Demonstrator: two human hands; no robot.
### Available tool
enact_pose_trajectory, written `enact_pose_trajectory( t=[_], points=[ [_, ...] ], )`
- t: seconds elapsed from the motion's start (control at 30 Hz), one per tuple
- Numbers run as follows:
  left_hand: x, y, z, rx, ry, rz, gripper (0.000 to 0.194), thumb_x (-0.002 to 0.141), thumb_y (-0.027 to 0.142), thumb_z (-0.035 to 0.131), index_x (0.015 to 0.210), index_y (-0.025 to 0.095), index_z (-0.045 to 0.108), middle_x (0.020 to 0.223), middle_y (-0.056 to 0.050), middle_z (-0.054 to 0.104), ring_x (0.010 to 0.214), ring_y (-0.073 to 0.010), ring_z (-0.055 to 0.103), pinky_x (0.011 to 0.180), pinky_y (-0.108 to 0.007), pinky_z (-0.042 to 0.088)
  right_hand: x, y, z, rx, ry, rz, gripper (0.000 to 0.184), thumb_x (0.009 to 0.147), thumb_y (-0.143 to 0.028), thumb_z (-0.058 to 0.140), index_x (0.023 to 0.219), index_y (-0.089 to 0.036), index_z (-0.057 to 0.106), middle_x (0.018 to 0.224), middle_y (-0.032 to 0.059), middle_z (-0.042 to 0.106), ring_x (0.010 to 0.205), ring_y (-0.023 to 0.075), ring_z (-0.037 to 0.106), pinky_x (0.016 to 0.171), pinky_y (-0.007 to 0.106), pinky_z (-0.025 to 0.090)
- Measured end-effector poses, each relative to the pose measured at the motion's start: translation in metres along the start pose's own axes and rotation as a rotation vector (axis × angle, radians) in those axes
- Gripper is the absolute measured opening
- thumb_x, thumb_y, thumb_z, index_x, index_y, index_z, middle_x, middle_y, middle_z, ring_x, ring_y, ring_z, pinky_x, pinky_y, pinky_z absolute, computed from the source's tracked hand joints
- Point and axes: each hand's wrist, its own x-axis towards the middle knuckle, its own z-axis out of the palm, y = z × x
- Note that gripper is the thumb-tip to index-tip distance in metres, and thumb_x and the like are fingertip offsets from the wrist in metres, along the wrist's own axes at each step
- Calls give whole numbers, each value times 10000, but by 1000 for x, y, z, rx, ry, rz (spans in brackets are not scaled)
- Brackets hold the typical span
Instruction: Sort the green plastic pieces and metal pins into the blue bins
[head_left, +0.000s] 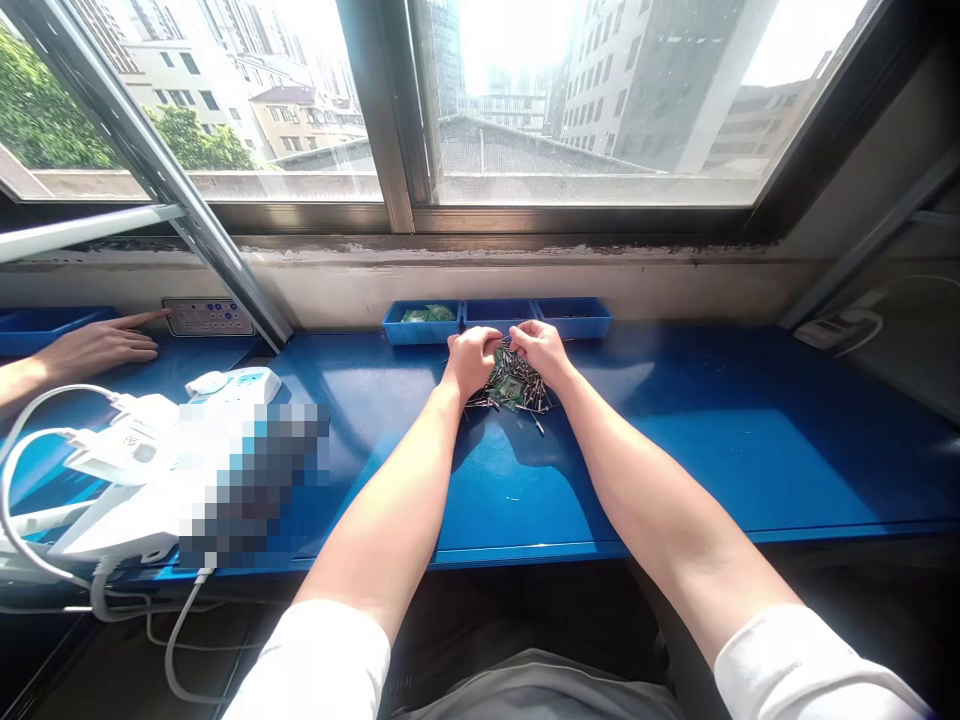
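My left hand [472, 360] and my right hand [541, 350] meet over a loose heap of metal pin-like parts and small green circuit boards [514, 390] on the blue workbench [675, 440]. The fingertips of both hands are pinched close together just above the heap. Anything between them is too small to tell. The hands hide the heap's far side. Behind them stands a row of three blue plastic bins, with green packets in the left bin [421, 323].
A co-worker's hand [97, 345] touches the bench's far left, near a wall control panel [208, 317]. A white device with cables [127, 450] and a pixelated patch [255, 480] occupy the left. A wall socket strip [838, 328] sits right, below a large window [585, 100].
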Motion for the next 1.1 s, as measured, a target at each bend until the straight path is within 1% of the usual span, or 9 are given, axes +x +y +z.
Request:
enact_pose_trajectory(
  t=[0.2, 0.33, 0.5, 0.6, 0.67, 0.77, 0.9, 1.0, 1.1],
  points=[
    [-1, 9, -7, 96, -112, -124, 299, 881, 237, 400, 1020, 227, 665, 1076, -30, 680, 1068, -187, 579, 976, -312, 372, -5, -7, -2, -136, -30, -53, 268, 675, -391, 600, 828, -175, 641, 742, 14, 659, 658, 134, 579, 605, 251, 457],
    [-1, 11, -7, 106, -105, -136, 311, 893, 290, 389, 1048, 235, 653, 1112, -24, 668, 1095, -188, 562, 983, -310, 357, -5, -7, -4, -190, -6, -49, 293, 706, -404, 558, 832, -167, 676, 775, 31, 683, 696, 153, 602, 630, 260, 471],
    [-1, 7, -5, 142, -5, -211, 332, 878, 334, 422, 1133, 212, 595, 1176, -54, 636, 1135, -219, 531, 974, -354, 346, 2, -3, -11, -280, 181, -73, 350, 735, -349, 525, 1001, -174, 671, 981, 42, 695, 871, 172, 623, 794, 288, 487],
    [0, 3, -4, 166, -4, -266, 318, 864, 322, 435, 1116, 213, 594, 1185, -55, 627, 1137, -225, 526, 964, -364, 349, 5, -2, -18, -422, 299, -64, 432, 710, -289, 545, 1118, -181, 637, 1083, 38, 673, 973, 194, 592, 902, 328, 456],
    [0, 2, -3, 175, -11, -278, 308, 852, 316, 447, 1101, 216, 597, 1188, -53, 624, 1137, -227, 524, 962, -365, 349, 6, -2, -22, -522, 333, -72, 482, 691, -257, 556, 1162, -179, 619, 1125, 36, 658, 1066, 219, 546, 963, 351, 421],
    [-1, -1, -1, 184, -17, -286, 306, 841, 308, 451, 1091, 216, 601, 1188, -54, 622, 1140, -230, 523, 961, -368, 350, 7, -3, -25, -611, 337, -75, 532, 689, -239, 551, 1216, -172, 585, 1170, 42, 634, 1174, 250, 462, 1008, 381, 383],
    [-1, -2, -1, 187, -36, -297, 305, 831, 305, 454, 1080, 223, 611, 1181, -54, 625, 1146, -237, 519, 967, -380, 348, 6, -4, -26, -682, 307, 3, 637, 680, -249, 569, 1306, -159, 497, 1226, 77, 586, 1222, 296, 394, 1018, 436, 353],
    [-1, -2, -1, 191, -53, -307, 311, 826, 312, 459, 1081, 225, 614, 1176, -58, 626, 1154, -244, 514, 977, -387, 343, 7, -2, -26, -723, 247, 51, 742, 662, -263, 597, 1372, -171, 402, 1343, 96, 482, 1243, 323, 357, 1007, 459, 344],
    [-1, -1, -2, 208, -77, -327, 315, 824, 322, 462, 1083, 230, 616, 1182, -58, 623, 1155, -246, 513, 976, -383, 347, 7, 2, -24, -756, 242, 10, 757, 663, -269, 598, 1380, -178, 371, 1438, 105, 357, 1252, 330, 335, 1000, 465, 339]
  ],
)
